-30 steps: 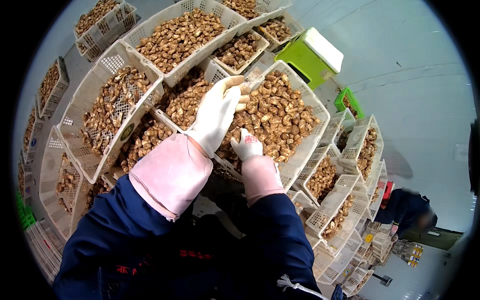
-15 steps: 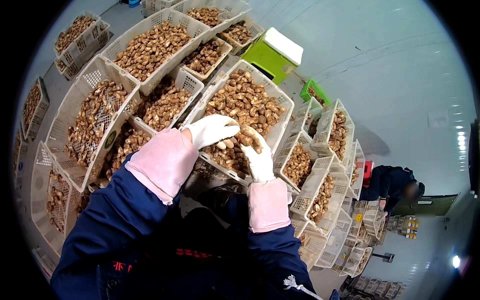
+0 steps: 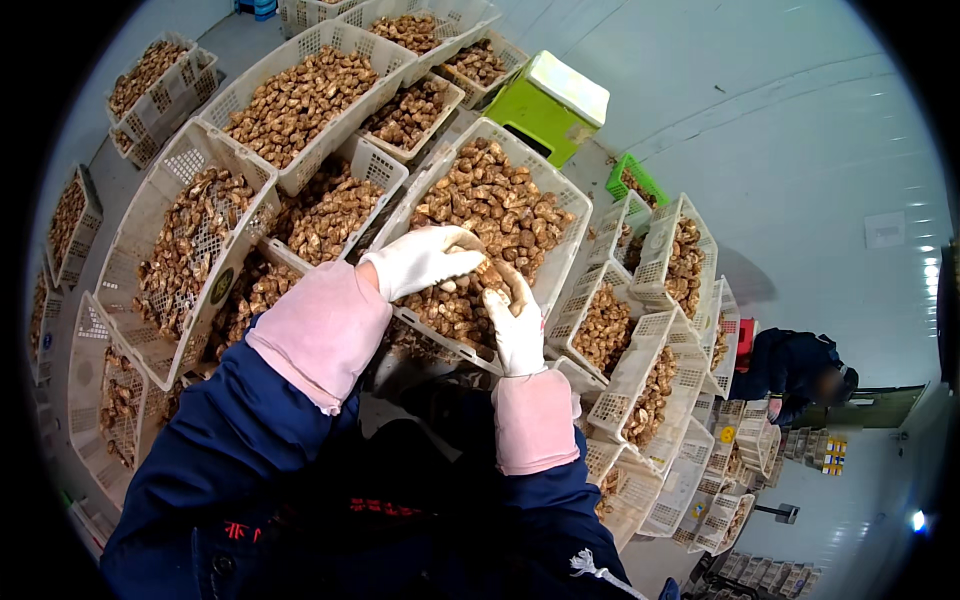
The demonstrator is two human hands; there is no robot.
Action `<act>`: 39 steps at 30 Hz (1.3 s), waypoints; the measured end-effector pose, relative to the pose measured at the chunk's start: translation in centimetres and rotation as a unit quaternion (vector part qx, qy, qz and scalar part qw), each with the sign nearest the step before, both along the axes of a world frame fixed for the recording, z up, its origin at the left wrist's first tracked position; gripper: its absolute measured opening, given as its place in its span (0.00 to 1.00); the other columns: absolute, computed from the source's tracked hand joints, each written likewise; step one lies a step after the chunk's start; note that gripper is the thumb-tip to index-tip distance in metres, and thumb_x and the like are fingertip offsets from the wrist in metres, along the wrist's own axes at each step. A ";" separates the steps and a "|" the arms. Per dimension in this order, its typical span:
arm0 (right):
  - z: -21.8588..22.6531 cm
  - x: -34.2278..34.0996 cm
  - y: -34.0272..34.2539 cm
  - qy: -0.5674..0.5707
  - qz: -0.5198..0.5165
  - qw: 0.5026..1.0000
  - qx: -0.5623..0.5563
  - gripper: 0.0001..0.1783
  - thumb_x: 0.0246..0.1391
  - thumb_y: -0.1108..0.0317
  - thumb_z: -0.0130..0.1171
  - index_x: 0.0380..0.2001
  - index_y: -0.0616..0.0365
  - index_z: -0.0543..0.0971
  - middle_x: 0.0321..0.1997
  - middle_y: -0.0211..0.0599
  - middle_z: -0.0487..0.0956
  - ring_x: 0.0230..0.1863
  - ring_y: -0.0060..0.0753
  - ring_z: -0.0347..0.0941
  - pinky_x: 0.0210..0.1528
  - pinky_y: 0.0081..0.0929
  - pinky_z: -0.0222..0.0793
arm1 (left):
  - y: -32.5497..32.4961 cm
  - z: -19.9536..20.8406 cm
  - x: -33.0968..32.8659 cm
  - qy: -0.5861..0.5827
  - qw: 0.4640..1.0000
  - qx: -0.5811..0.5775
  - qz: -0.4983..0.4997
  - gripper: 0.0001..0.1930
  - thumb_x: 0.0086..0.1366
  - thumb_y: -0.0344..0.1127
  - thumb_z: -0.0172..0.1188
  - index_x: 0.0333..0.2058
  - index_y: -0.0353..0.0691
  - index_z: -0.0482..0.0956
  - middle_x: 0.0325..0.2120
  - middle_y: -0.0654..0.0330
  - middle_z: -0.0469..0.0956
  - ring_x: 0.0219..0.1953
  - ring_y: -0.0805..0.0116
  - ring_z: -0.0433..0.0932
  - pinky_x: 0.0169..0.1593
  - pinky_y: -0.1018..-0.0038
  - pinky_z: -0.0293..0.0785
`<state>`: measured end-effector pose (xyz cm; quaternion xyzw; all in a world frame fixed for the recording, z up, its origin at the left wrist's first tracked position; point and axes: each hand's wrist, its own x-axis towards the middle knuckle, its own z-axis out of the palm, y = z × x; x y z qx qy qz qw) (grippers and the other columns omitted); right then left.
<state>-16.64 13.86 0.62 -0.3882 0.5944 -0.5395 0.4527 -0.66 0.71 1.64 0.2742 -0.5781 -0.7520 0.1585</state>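
Observation:
My left hand [image 3: 425, 262] and my right hand [image 3: 517, 330], both in white gloves with pink cuffs, meet above a white perforated crate [image 3: 577, 235] full of brown mushrooms [image 3: 515, 205]. Between their fingertips is a brown mushroom [image 3: 489, 273], partly covered by the gloves. The right thumb and fingers curve around it from the right. From the left, the fingers of my left hand are bent against it. More mushrooms lie in the crate just below both hands.
Other crates of mushrooms surround me, including a stacked one [image 3: 150, 335] at left and a row [image 3: 640, 385] at right. A green box with a white lid [image 3: 568, 85] stands beyond, near a small green basket [image 3: 640, 172]. Another person [image 3: 790, 370] bends over crates at far right.
My right hand has turned slightly and its fingers have shifted around the mushroom, whose paler side now shows. The left hand stays nearly in place. The view has shifted slightly.

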 end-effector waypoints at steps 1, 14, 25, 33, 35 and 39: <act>0.2 0.2 -0.1 -0.021 0.011 1.000 -0.002 0.32 0.59 0.72 0.59 0.65 0.65 0.62 0.61 0.41 0.71 0.60 0.29 0.68 0.62 0.25 0.65 | -0.1 -0.3 0.3 -0.021 0.993 -0.118 -0.001 0.13 0.69 0.33 0.55 0.49 0.33 0.75 0.37 0.64 0.78 0.34 0.78 0.75 0.36 0.81 0.73; -9.2 -2.6 -2.2 0.308 0.119 0.940 0.092 0.23 0.53 0.76 0.55 0.54 0.59 0.76 0.55 0.45 0.78 0.55 0.41 0.75 0.61 0.29 0.67 | -1.5 2.5 2.3 0.229 0.944 0.145 0.186 0.19 0.67 0.38 0.61 0.53 0.36 0.70 0.46 0.57 0.77 0.43 0.71 0.77 0.47 0.77 0.75; -10.9 1.2 -6.1 0.668 0.286 0.673 0.139 0.14 0.54 0.53 0.62 0.41 0.45 0.80 0.42 0.35 0.79 0.48 0.42 0.74 0.49 0.39 0.72 | -2.1 1.0 3.4 0.309 0.887 0.271 0.211 0.15 0.70 0.37 0.55 0.52 0.40 0.73 0.42 0.65 0.77 0.41 0.75 0.78 0.39 0.77 0.73; -4.7 -2.1 -2.7 0.365 0.009 0.922 0.132 0.22 0.64 0.55 0.52 0.50 0.61 0.78 0.48 0.50 0.80 0.50 0.50 0.76 0.52 0.39 0.70 | -1.6 1.1 2.3 0.090 0.971 0.128 0.181 0.20 0.68 0.39 0.57 0.54 0.36 0.69 0.33 0.67 0.70 0.31 0.81 0.70 0.33 0.81 0.67; -3.5 -1.8 -2.2 0.367 -0.051 0.924 0.095 0.23 0.65 0.55 0.50 0.50 0.63 0.77 0.47 0.50 0.81 0.48 0.47 0.77 0.50 0.37 0.71 | -1.6 0.3 1.3 0.054 0.990 0.043 0.120 0.21 0.67 0.41 0.59 0.54 0.35 0.71 0.35 0.65 0.73 0.33 0.80 0.71 0.35 0.82 0.69; 0.5 1.3 -2.6 0.135 0.003 0.986 0.095 0.23 0.68 0.51 0.47 0.43 0.63 0.78 0.32 0.33 0.79 0.33 0.23 0.74 0.36 0.22 0.70 | -0.7 0.5 1.4 0.002 0.995 -0.083 0.049 0.22 0.65 0.46 0.62 0.52 0.37 0.76 0.38 0.63 0.79 0.35 0.77 0.73 0.38 0.78 0.71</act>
